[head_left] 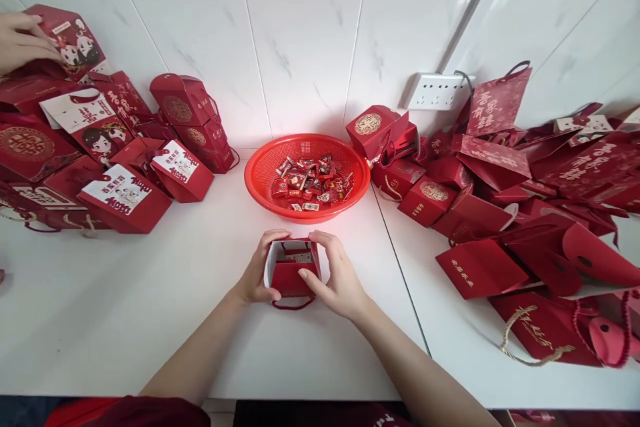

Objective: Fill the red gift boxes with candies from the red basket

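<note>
Between my two hands, on the white table, is a small red box [294, 280] with its top partly open and some contents showing inside. My left hand [257, 271] is wrapped round its left side. On the right side, my right hand [339, 278] grips the box, its thumb resting over the front flap. A dark red cord loops out at the near edge of the box. Just beyond stands a red plastic basket [307, 215] holding wrapped sweets [313, 183].
Stacked red gift boxes [125, 197] stand at the left, where another person's hand [25, 43] touches one. A large pile of red boxes [470, 213] covers the right side. A socket strip [439, 92] is on the tiled wall. A seam crosses the table [350, 360].
</note>
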`<state>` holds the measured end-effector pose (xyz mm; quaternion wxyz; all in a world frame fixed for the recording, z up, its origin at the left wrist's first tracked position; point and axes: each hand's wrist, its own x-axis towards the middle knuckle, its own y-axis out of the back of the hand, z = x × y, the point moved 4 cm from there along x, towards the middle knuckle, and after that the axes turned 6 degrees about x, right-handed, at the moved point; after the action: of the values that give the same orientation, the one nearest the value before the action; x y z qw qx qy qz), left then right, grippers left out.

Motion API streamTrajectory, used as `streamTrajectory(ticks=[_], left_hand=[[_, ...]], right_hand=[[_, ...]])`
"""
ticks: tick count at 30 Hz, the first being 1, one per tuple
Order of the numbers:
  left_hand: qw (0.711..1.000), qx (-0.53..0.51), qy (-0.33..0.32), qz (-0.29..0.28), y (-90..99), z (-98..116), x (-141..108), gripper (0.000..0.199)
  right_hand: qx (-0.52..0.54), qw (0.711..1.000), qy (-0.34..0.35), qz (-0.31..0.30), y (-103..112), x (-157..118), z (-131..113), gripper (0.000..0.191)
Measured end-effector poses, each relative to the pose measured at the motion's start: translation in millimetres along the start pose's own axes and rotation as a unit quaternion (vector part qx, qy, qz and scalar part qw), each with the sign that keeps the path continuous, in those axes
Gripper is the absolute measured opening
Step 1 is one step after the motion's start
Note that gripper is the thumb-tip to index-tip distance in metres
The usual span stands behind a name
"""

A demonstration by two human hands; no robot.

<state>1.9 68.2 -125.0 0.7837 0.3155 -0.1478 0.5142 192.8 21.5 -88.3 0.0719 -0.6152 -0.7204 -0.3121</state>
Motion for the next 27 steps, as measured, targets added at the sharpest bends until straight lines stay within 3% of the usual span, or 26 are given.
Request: streamTrajectory(ticks=[6, 13, 15, 19, 22, 27], left_hand=[[1.000, 0.014, 0.028, -0.004, 1.0, -0.2, -7.1, 0.113], [0.981, 0.174, -0.067, -0.049, 6.4, 12.2, -12.6, 0.099], [0.976, 0.197, -0.086, -0.027, 6.3, 14.3, -14.0, 0.092], [0.972, 0.209, -0.107, 0.009, 2.2, 22.1, -14.9, 0.068], [0.979, 0.194, -0.069, 0.005, -0.3, 25.5, -13.0, 0.055], [0.984, 0.166, -0.054, -0.045, -1.9, 23.1, -10.7, 0.060]], right_hand=[[0.004, 0.999, 0.018, -0.040, 0.5, 1.3, -3.1, 0.049], [-0.020, 0.992, 0.026, -0.118, -15.5, -6.4, -1.0, 0.063], [-0.005, 0.994, 0.011, -0.108, -16.2, -10.1, 4.8, 0.056], [0.032, 0.999, -0.004, -0.032, -11.9, -13.4, 15.3, 0.056], [0.014, 0.999, 0.005, -0.050, -13.4, -10.8, 18.1, 0.045], [0.028, 0.997, -0.015, -0.074, -16.2, -4.8, 18.8, 0.032]])
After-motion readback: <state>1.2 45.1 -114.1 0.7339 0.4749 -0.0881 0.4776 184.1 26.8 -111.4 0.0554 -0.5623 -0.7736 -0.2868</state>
